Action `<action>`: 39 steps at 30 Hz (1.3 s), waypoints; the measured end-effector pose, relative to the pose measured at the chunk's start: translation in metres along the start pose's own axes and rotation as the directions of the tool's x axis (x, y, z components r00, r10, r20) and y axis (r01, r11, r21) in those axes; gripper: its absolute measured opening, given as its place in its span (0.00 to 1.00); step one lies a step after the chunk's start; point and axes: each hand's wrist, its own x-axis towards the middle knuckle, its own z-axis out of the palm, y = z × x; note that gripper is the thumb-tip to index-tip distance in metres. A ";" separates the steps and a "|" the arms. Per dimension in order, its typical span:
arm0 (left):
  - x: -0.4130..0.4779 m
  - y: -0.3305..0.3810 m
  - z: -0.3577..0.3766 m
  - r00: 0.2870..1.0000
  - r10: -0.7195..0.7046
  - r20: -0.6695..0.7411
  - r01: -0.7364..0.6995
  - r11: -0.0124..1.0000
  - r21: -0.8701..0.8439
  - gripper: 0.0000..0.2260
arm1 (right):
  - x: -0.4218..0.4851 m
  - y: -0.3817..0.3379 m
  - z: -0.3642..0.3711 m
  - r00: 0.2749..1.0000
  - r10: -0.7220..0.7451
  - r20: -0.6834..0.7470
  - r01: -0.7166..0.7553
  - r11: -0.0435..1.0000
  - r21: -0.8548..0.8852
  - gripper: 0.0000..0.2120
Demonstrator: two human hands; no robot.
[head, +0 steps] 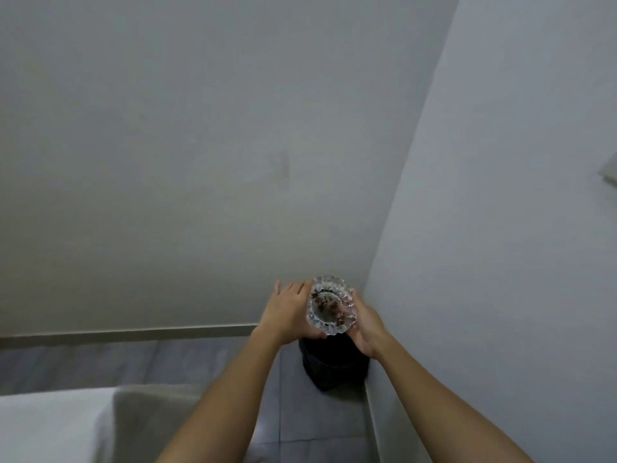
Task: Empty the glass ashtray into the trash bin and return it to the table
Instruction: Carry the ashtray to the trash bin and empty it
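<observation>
Plain grey walls meet in a corner, where a dark trash bin stands on the tiled floor. Both hands grasp the glass ashtray by its rim, tipped above the bin: left hand and right hand on opposite sides. It looks heavy, rigid, smooth and breakable, with ash inside; the fluted rim offers the best hold. No writing is visible.

Two pale walls meet in a corner above grey floor tiles, white bedding lower left.
</observation>
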 end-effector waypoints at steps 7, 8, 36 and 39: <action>0.063 -0.031 0.056 0.973 0.144 0.180 -0.120 0.983 -0.138 0.52 | 0.048 0.025 -0.011 0.959 0.085 -0.269 -0.077 0.996 0.040 0.17; 0.069 -0.035 0.067 0.964 0.149 0.219 -0.119 0.982 -0.145 0.51 | 0.052 0.033 -0.018 0.950 0.104 -0.295 -0.089 0.994 0.063 0.18; 0.221 -0.118 0.534 0.949 -0.155 0.275 0.163 0.987 -0.009 0.61 | 0.402 0.258 -0.207 0.752 -0.644 -0.138 0.090 0.308 -0.947 0.17; 0.219 -0.122 0.542 0.961 -0.149 0.234 0.161 0.987 -0.031 0.61 | 0.412 0.267 -0.207 0.691 -0.723 0.023 0.171 0.133 -0.976 0.18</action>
